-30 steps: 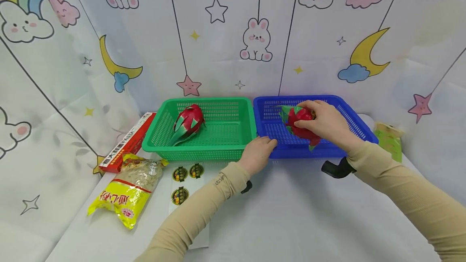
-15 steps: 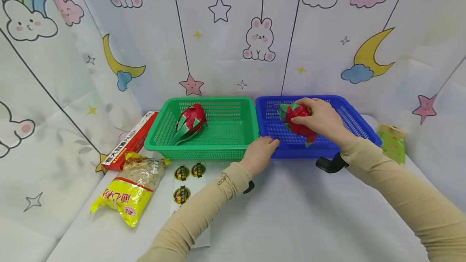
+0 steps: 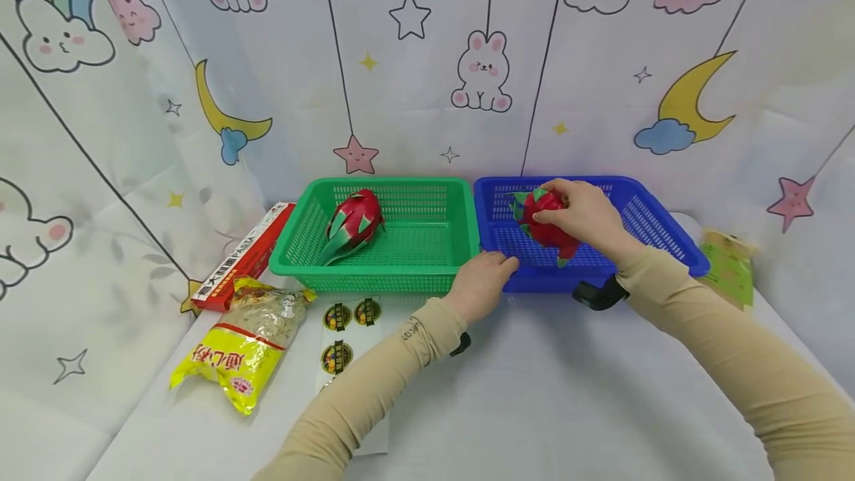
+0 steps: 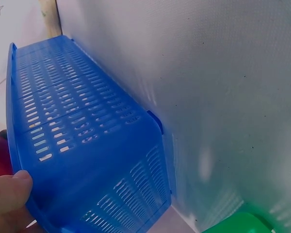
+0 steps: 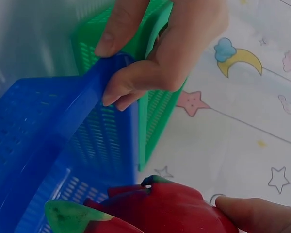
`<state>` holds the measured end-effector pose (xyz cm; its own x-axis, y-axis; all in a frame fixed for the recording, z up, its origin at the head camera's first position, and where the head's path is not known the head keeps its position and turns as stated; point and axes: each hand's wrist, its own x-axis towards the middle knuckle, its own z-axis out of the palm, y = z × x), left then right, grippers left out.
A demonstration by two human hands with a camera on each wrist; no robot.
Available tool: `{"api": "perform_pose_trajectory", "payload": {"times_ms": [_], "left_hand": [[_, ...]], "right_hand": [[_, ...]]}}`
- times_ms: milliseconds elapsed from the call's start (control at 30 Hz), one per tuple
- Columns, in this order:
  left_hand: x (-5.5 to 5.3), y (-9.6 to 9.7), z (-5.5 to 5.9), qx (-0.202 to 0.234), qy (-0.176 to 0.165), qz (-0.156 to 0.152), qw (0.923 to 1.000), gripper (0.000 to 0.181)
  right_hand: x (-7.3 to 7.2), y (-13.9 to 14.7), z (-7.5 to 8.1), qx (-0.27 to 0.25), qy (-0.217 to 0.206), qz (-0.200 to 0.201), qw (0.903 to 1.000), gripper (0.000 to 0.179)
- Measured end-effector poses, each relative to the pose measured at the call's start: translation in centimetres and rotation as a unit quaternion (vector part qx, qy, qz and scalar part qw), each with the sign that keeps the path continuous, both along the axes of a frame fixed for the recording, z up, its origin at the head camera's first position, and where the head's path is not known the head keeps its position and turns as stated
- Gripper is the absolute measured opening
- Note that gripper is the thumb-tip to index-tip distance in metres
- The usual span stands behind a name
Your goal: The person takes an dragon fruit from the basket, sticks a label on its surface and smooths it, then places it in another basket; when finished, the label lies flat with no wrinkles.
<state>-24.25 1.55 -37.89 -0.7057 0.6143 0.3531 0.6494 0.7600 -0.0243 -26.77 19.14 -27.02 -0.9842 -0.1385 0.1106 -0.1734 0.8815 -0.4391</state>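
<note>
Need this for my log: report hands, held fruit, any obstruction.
Left hand gripping rim of blue basket. Right hand holding dragon fruit at that basket's opening. Contact with bottom unclear. No obstruction seen.

R. hand (image 3: 591, 220), gripping a glossy red, green-tipped dragon fruit (image 3: 549, 233), has drifted slightly left over the blue perforated plastic basket (image 3: 542, 283) in the past sec.; fruit's lower tip now shows higher vs. the near rim. The curved black wrist mount (image 3: 597, 295) & beige fabric sleeve (image 3: 728, 347) follow. Head-cam view has swung a bit left, shifting the whole scene rightward in frame.
</note>
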Motion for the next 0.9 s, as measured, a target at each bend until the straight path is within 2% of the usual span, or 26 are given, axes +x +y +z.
{"api": "perform_pose_trajectory", "payload": {"times_ms": [400,667,900], "left_hand": [[0.0,0.0,0.4,-0.012,-0.002,0.005,0.9999,0.025],[0.1,0.0,0.3,-0.015,-0.001,0.004,0.9999,0.029],[0.1,0.0,0.1,-0.012,0.006,0.005,0.9999,0.025]], "right_hand": [[-1.8,-0.3,-0.7,-0.005,-0.002,-0.001,1.0,0.055],[-2.8,-0.5,-1.7,-0.003,-0.026,-0.002,0.9996,0.058],[-3.7,-0.4,-2.3,-0.004,-0.042,-0.005,0.9991,0.057]]}}
